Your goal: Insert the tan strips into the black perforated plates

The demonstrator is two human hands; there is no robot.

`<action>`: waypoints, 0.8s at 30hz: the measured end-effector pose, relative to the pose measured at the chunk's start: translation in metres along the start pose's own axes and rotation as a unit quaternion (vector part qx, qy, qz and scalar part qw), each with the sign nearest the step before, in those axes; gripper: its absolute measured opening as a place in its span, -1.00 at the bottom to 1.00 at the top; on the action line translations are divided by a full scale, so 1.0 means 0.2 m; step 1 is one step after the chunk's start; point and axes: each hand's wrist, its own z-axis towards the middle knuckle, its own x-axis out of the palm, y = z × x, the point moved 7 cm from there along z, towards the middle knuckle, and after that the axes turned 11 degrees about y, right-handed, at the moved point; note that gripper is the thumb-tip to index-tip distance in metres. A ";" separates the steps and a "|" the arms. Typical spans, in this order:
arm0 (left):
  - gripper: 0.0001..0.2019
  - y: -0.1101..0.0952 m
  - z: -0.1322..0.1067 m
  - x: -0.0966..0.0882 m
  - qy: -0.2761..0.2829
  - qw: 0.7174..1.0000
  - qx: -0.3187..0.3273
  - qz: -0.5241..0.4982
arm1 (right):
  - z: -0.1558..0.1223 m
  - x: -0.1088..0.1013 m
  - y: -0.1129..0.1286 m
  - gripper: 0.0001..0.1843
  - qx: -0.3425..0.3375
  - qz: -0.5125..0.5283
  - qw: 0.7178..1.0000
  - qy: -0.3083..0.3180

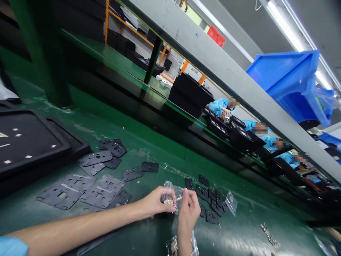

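Green bench (112, 156) below, left grip (153, 202) and right grip (188, 213) clamp a clear bag (172, 195), seemingly.

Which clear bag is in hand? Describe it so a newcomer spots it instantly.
On the green workbench, find the small black plates. Beside them, the left hand and right hand pinch a small clear bag; the other clear bags lie loose.
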 end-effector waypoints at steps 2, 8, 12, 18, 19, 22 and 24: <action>-0.79 -0.01 0.00 -0.02 -0.030 0.999 0.020 -0.002 | 0.00 0.01 0.00 -0.66 0.004 0.013 1.000 0.013; -0.67 -0.02 0.00 0.00 -0.020 0.999 -0.036 -0.006 | 0.00 0.03 -0.03 -0.63 0.025 0.044 0.998 0.028; -0.73 -0.03 -0.01 -0.01 -0.020 0.996 -0.022 0.086 | 0.00 0.02 -0.03 -0.60 0.029 0.036 0.999 0.014; -0.78 -0.07 -0.03 -0.02 -0.061 0.984 0.054 0.160 | 0.03 0.05 -0.06 -0.65 0.056 0.127 0.989 0.044; -0.75 -0.07 -0.03 -0.02 -0.066 0.984 0.057 0.157 | 0.04 0.07 -0.08 -0.65 0.066 0.163 0.983 0.055; -0.68 -0.05 -0.04 -0.01 -0.064 0.982 0.051 0.171 | 0.04 0.11 -0.11 -0.63 0.096 0.238 0.965 0.059; -0.66 -0.05 -0.04 0.00 -0.058 0.981 0.046 0.177 | 0.03 0.11 -0.12 -0.62 0.100 0.248 0.963 0.040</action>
